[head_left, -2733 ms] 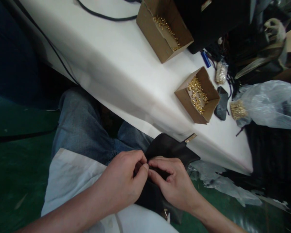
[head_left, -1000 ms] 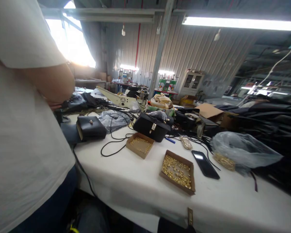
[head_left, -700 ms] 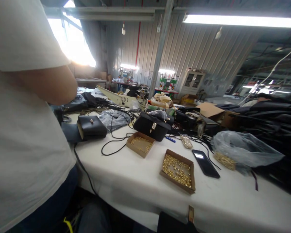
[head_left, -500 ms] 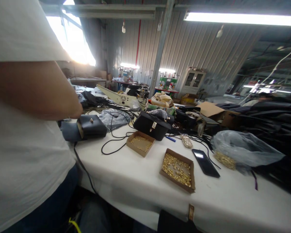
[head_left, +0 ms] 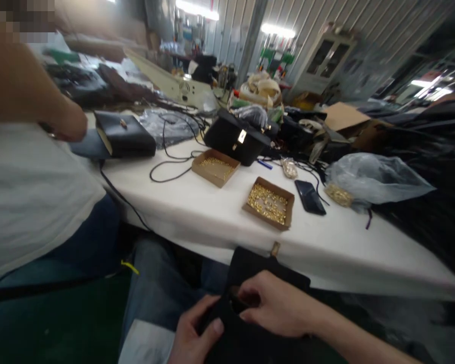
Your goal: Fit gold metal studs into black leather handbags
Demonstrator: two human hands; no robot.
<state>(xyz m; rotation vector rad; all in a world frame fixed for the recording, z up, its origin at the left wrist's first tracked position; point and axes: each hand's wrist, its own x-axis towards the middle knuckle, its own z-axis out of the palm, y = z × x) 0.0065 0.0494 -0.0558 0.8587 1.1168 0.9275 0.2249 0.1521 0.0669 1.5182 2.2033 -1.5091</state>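
Note:
A black handbag (head_left: pixel 250 263) with its flap laid back and a metal clasp piece (head_left: pixel 275 248) rests on my lap, against the table's front edge. My left hand (head_left: pixel 197 328) is closed on the bag's left edge, with the thumb on top. My right hand (head_left: pixel 276 303) reaches into the bag's opening, its fingers curled. What those fingers grip, if anything, is hidden inside. Beyond the bag, on the white table (head_left: pixel 167 197), stand two shallow cardboard trays: the nearer tray (head_left: pixel 246 208) and the farther tray (head_left: pixel 207 177), both with small gold-coloured metal pieces.
A dark phone (head_left: pixel 310 197) and a clear plastic bag (head_left: pixel 379 177) lie at the right. Black handbags, one upright (head_left: pixel 227 136) and another (head_left: pixel 127 136) at the left, stand farther back among cords. A person in a white shirt (head_left: pixel 34 192) stands close on my left.
My view has tilted down, bringing my two hands and more of the handbag on my lap into sight. The other person's forearm and hand now show beside the left-hand bag.

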